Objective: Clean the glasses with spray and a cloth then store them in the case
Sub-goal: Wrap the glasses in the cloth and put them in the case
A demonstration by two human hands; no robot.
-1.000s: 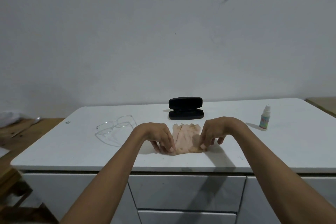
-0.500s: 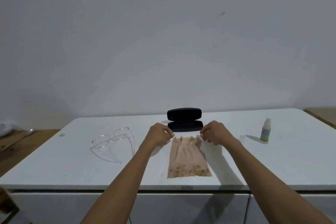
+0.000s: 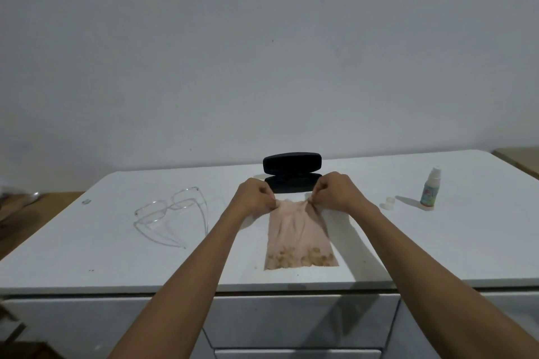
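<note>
Right in the middle of the white table (image 3: 437,248), a pink cloth (image 3: 297,237) was spread out flat, with its near edge close to the front of the table. Brown marks could be seen along that near edge. The far edge of the cloth was bunched up and was held at its two corners. One corner was pinched by the left hand (image 3: 256,198), and the other corner was pinched by the right hand (image 3: 335,192). The fingers of both hands were curled in tight and were pressed together on the cloth. Just behind the hands, a black case (image 3: 292,172) was seen standing open, with its lid tipped up toward the wall (image 3: 262,52). To the left of the cloth, the clear glasses (image 3: 172,213) were laid on the table, well apart from the case, with their arms folded out. To the right, a small spray bottle (image 3: 430,188) was stood upright, and its little white cap (image 3: 388,203) was laid beside it on the table. The bottle and the glasses were touched by nothing but the table. Under the table top, white drawers (image 3: 291,320) were seen. At the far left, a wooden top (image 3: 38,210) was seen beside the table.
</note>
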